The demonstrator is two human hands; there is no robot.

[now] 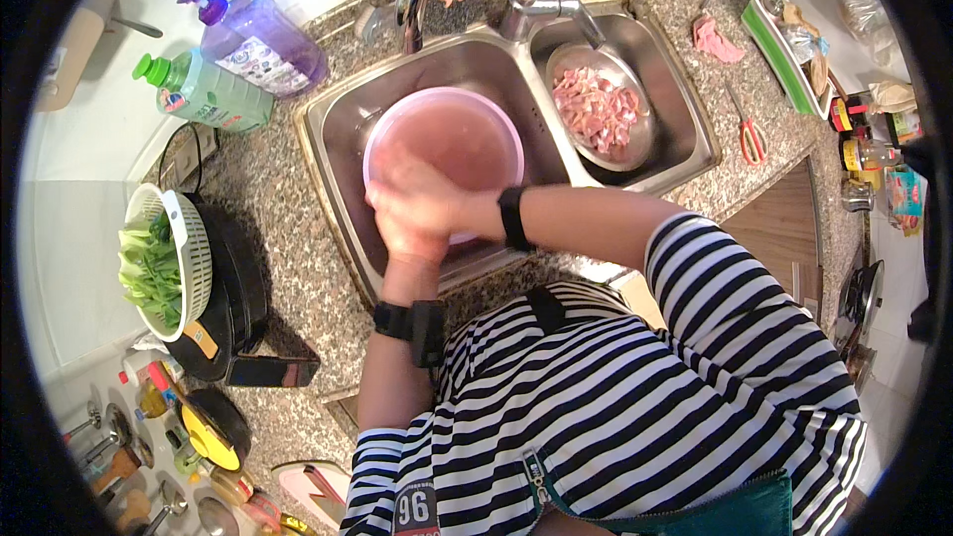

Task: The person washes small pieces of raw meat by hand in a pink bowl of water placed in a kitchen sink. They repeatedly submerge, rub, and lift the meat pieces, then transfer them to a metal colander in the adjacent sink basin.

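Note:
Both of my hands come together over the left front rim of a pink plastic basin (514, 126), which sits in the left bowl of a steel double sink (342, 164). Cloudy reddish water (461, 134) fills much of the basin. My right hand (439, 197) crosses in from the right and lies over my left hand (406, 231), touching it. Motion blur hides the fingers, so I cannot tell whether anything is between them. Cut pieces of raw meat (595, 108) lie in a metal strainer or bowl (640, 141) in the right sink bowl.
A chrome faucet (551, 7) reaches over the right bowl. Purple (260, 45) and green (216, 93) soap bottles stand at the left, above a white colander (195, 260) of leafy greens (153, 272) on a black appliance (238, 290). Red-handled scissors (752, 141) lie on the granite counter at the right.

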